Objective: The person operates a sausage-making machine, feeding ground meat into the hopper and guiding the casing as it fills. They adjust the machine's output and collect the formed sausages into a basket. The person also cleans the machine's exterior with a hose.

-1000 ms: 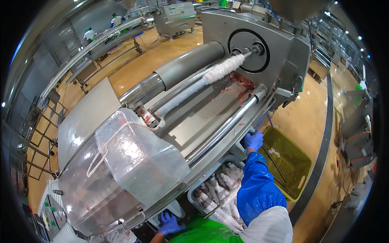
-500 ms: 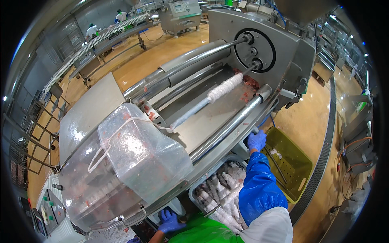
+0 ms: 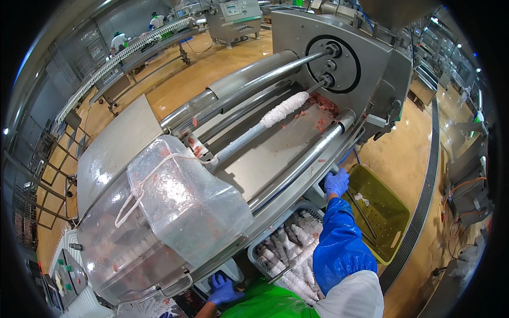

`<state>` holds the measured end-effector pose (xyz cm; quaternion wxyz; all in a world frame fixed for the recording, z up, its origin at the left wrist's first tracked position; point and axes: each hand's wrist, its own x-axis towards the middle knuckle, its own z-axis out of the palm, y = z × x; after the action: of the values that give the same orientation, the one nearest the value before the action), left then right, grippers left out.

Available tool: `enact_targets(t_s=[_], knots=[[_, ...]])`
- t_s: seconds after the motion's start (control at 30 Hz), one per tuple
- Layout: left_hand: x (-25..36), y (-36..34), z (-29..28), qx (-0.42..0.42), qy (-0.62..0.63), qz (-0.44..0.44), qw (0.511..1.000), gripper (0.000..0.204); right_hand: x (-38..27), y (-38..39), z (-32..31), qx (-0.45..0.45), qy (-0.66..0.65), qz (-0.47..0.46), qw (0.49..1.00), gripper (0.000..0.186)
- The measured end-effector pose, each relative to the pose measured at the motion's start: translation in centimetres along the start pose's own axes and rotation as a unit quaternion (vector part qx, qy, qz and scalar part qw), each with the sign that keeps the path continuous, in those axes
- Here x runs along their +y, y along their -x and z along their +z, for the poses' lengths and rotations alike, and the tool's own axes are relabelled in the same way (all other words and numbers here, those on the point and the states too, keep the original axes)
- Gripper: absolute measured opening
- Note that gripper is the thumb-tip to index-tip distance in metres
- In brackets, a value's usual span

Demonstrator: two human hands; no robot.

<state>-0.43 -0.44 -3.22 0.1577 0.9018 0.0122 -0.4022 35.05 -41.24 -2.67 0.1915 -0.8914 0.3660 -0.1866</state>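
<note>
My right hand (image 3: 336, 183), in a blue glove, grips a grey housing (image 3: 321, 189) on the machine's front edge. Its fingertips are partly hidden there. My left hand (image 3: 224, 291), also gloved, lies with fingers apart on a second pale grey housing (image 3: 230, 270) below the clear cover. Between the two, inside the steel machine (image 3: 289, 37), a rod carries a white wrapped roll (image 3: 285, 109) and a pale bare casing (image 3: 238, 144). The rod's far end meets a round disc (image 3: 347, 66). A clear plastic cover (image 3: 191, 201) with a white cord (image 3: 139, 185) closes the machine's left part.
Below the machine stands a grey crate (image 3: 254, 259) of several white-wrapped rolls. A yellow-green tub (image 3: 395, 212) holding a metal rod (image 3: 362, 217) is to the right. Red meat scraps (image 3: 322, 106) lie near the disc. A conveyor (image 3: 122, 58) and people (image 3: 119, 40) are far left.
The disc has turned a little, and the rod with its white roll has shifted left and up in the machine. Both my hands stay where they were.
</note>
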Motion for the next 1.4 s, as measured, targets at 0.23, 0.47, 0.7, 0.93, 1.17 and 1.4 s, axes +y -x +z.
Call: enact_targets(t_s=[0.23,0.47,0.7,0.93,1.17,1.4], knots=[[0.8,0.2,-0.8,-0.002,0.005,-0.002,1.0,0.118,0.2,-0.1,-0.4,0.002,0.001,-0.001,1.0,0.037],[-0.7,0.3,0.7,-0.006,-0.014,0.02,1.0,0.116,-0.7,1.1,-1.9,-0.032,-0.012,0.011,0.999,0.037],[-1.1,0.0,-2.6,-0.047,-0.013,0.047,0.998,0.111,0.8,4.3,-5.0,-0.083,-0.032,-0.037,0.995,0.064],[-0.6,-1.5,-1.3,0.135,-0.035,0.19,0.972,0.043,15.3,17.4,-12.5,-0.169,-0.092,-0.288,0.938,0.054],[9.1,2.9,-1.8,0.043,0.019,0.388,0.92,0.055,37.2,28.5,-27.3,-0.054,0.034,0.043,0.997,0.03],[21.3,3.3,3.1,-0.063,-0.041,0.508,0.858,0.033,52.5,35.0,-31.5,-0.086,0.088,0.308,0.943,0.029]])
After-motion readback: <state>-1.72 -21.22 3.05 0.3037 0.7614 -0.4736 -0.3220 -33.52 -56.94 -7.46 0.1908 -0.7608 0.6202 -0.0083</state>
